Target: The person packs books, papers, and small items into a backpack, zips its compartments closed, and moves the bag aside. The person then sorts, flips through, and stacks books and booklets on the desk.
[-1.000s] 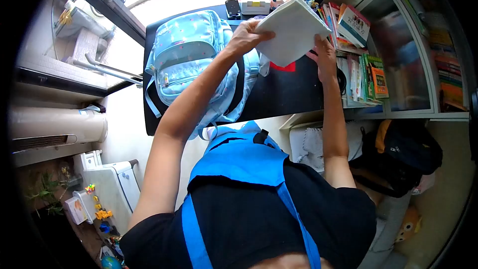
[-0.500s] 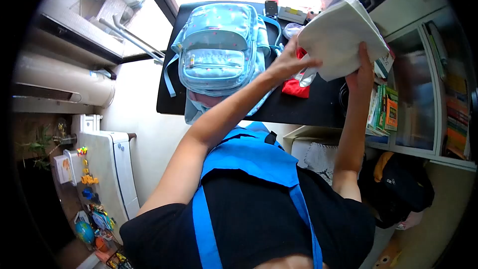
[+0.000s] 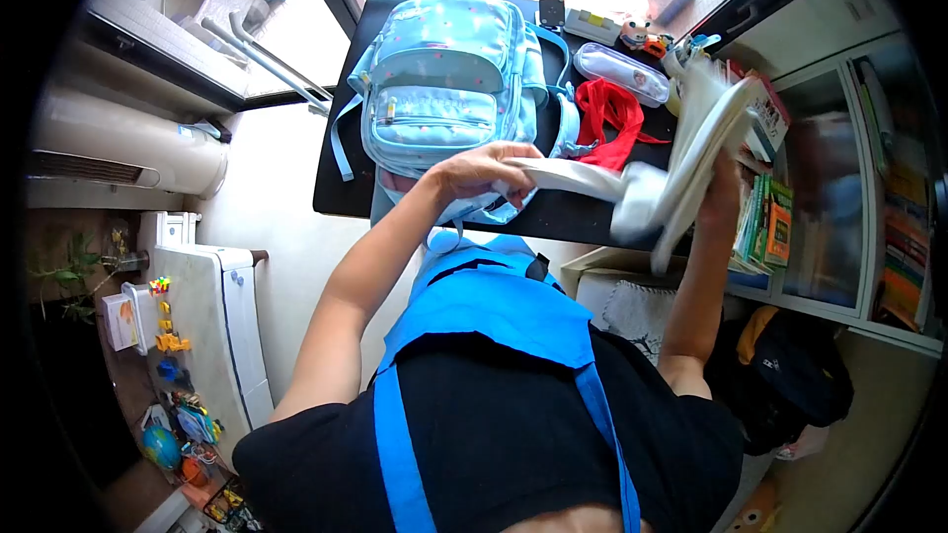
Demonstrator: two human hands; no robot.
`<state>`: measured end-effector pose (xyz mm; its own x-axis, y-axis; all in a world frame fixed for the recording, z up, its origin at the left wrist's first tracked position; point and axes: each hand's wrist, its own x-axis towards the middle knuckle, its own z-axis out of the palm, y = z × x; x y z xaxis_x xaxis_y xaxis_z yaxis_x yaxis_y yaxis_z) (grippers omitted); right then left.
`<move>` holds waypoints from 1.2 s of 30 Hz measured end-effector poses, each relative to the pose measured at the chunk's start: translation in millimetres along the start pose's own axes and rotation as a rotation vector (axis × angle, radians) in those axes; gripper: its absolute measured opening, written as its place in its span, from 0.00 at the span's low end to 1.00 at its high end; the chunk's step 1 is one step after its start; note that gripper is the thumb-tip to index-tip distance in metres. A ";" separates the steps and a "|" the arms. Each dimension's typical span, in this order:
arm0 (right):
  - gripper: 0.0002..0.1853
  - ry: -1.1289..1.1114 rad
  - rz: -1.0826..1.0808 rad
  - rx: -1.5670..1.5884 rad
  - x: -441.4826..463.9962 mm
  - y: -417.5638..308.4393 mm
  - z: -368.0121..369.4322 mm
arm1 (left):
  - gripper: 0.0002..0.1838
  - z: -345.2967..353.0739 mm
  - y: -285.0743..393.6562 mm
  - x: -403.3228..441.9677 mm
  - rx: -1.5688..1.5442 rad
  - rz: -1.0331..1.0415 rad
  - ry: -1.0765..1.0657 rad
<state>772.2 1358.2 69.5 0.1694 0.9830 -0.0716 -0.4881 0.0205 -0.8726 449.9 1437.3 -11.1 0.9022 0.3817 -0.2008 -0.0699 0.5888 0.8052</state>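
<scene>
A white cloth item (image 3: pixel 703 153), blurred by motion and folded in layers, hangs over the right side of the black table. From it a white strap (image 3: pixel 571 176) runs out to the left, and my left hand (image 3: pixel 482 174) is closed around the strap's end. My right hand (image 3: pixel 723 195) grips the cloth from its right side; its fingers are mostly hidden. Behind my left hand stands a light blue backpack (image 3: pixel 434 74), upright on the table. A red scarf-like cloth (image 3: pixel 617 118) lies between the backpack and the white cloth.
On the black table (image 3: pixel 341 199) are a clear pencil case (image 3: pixel 622 74), a small black device (image 3: pixel 551 10) and small figures (image 3: pixel 634 34). To the right stands a glass-fronted bookcase (image 3: pixel 829 207) with books (image 3: pixel 765 217). A white cabinet (image 3: pixel 212 306) is at the left.
The white cloth has come down and turned edge-on, with its strap stretched left. My left hand has moved left and down, pulling the strap. The red cloth and pencil case now show more fully.
</scene>
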 end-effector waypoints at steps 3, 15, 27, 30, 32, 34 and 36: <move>0.16 -0.424 0.207 -0.337 -2.4 12.9 51.1 | 0.17 -6.4 8.5 16.7 0.124 0.068 0.078; 0.18 -0.468 0.188 -0.759 30.8 109.3 106.1 | 0.22 -58.3 64.4 -7.6 0.658 0.077 0.413; 0.22 0.063 0.308 0.583 45.5 150.0 90.9 | 0.11 -188.8 80.7 -33.9 1.425 -0.082 0.538; 0.22 0.034 0.185 0.620 74.1 177.9 123.1 | 0.13 -180.3 68.9 -43.2 1.399 0.028 0.389; 0.22 0.105 0.157 0.462 86.9 195.2 132.2 | 0.16 -192.7 62.4 -46.1 1.186 0.085 0.325; 0.24 0.082 0.212 0.227 92.7 199.2 132.7 | 0.18 -195.6 59.2 -48.0 1.420 0.252 0.311; 0.24 0.031 0.214 0.130 92.8 191.8 132.8 | 0.18 -194.5 55.8 -46.5 1.443 0.261 0.322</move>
<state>580.6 1477.6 -40.3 0.0758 0.9614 -0.2646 -0.6210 -0.1621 -0.7669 321.2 1591.0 -65.3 0.7880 0.6110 0.0752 0.4310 -0.6347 0.6414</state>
